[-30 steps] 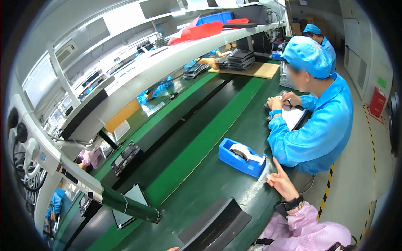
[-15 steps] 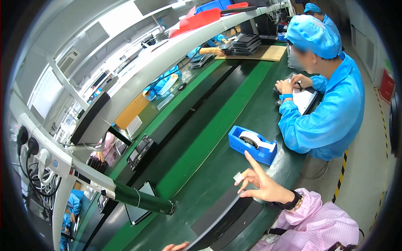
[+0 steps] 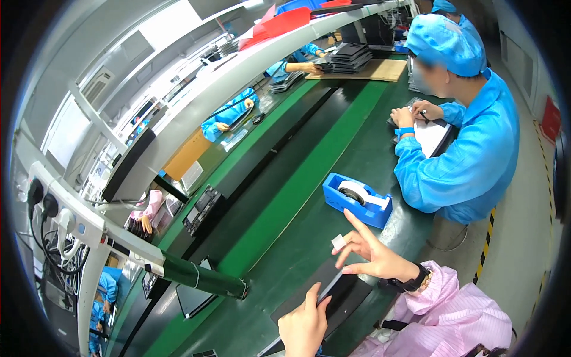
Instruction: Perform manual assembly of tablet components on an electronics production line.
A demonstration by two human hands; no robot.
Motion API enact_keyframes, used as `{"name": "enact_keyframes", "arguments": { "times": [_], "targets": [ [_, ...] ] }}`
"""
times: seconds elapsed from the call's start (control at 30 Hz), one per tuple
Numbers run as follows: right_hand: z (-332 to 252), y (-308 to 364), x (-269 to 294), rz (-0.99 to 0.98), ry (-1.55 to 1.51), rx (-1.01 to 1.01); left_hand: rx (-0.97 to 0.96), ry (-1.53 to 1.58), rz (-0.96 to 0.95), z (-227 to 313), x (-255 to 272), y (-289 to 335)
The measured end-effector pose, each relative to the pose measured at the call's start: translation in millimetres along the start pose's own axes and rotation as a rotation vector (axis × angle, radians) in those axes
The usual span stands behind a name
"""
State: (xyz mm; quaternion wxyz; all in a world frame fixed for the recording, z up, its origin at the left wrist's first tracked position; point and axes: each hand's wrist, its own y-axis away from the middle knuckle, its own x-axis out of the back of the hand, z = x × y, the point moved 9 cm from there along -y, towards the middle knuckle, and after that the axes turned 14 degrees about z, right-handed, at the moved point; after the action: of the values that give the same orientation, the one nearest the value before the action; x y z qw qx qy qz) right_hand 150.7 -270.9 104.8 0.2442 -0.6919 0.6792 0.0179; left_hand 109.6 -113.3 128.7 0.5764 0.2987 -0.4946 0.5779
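Note:
My left hand [image 3: 304, 321] pinches the long edge of a thin dark flat panel [image 3: 331, 287], seen almost edge-on with a pale rim. At the panel's far end is my right hand [image 3: 380, 259], thumb and fingers closed on the corner, index finger stretched out. A small white piece of tape [image 3: 338, 242] sticks to one of its fingers. Below the panel lies a dark mat [image 3: 351, 299] on the green table. Just beyond my right hand stands a blue tape dispenser [image 3: 357, 200] with a white roll. My left hand hides part of the panel.
A co-worker in blue [image 3: 470, 143] sits at right, hands over a white-topped flat piece. A green post [image 3: 205, 279] rises left of my hands. Flat devices [image 3: 202, 209] lie along the dark strip of the green bench. Stacked dark panels [image 3: 351, 58] stand at the far end.
My left hand has come up from the lower edge and now grips the panel closer to my right hand. The panel has turned more edge-on. The right hand has barely shifted.

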Motion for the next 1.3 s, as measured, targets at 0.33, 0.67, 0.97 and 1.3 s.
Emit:
{"name": "enact_keyframes", "arguments": {
  "times": [0.33,0.67,0.97,1.3],
  "targets": [
    [-1,-14,2,-0.051,0.008,0.016,-0.272,0.006,0.265,27,15,3],
    [71,-33,-20,-0.344,0.047,-0.264,-0.31,0.047,0.275,41,19,5],
    [48,-32,42,0.012,-0.208,-0.213,-0.261,0.045,0.299,31,17,0],
    [10,8,29,0.093,-0.316,-0.234,-0.26,0.067,0.323,34,21,-2]
  ]
}}
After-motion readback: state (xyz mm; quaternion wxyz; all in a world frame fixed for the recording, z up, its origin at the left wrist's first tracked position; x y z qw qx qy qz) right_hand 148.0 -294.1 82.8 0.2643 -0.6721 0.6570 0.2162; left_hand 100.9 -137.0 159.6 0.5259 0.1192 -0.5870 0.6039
